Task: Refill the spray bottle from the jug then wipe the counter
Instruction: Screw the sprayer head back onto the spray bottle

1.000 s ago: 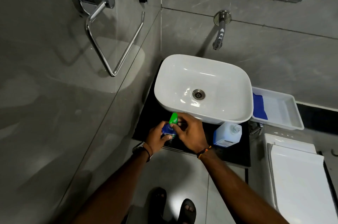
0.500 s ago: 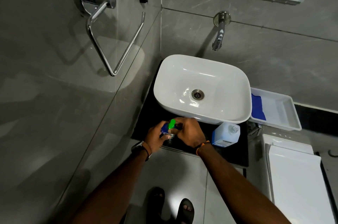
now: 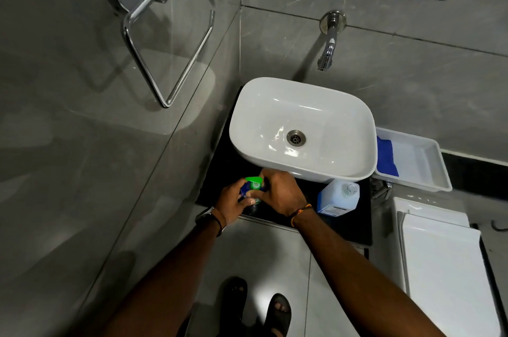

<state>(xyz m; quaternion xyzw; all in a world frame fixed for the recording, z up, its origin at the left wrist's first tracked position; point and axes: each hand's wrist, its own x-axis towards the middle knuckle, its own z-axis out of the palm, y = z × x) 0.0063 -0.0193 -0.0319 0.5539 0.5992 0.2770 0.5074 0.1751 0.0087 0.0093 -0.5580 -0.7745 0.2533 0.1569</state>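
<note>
The spray bottle (image 3: 252,186), blue with a green trigger head, stands on the black counter (image 3: 220,171) in front of the white basin (image 3: 302,105). My left hand (image 3: 233,203) is wrapped around the bottle's body. My right hand (image 3: 283,193) grips the green head from the right. The translucent jug (image 3: 336,197) with a clear cap and a white label sits on the counter to the right of my right hand, apart from it. A blue cloth (image 3: 386,156) lies in a white tray (image 3: 428,160) right of the basin.
A chrome tap (image 3: 327,53) juts from the back wall above the basin. A chrome towel ring (image 3: 154,42) hangs on the left wall. A white toilet lid (image 3: 439,268) is at the lower right. My sandalled feet (image 3: 255,306) stand on the grey floor tiles.
The green spray head has turned from pointing up to lying flat towards the left under my right hand. Both hands have stayed on the bottle.
</note>
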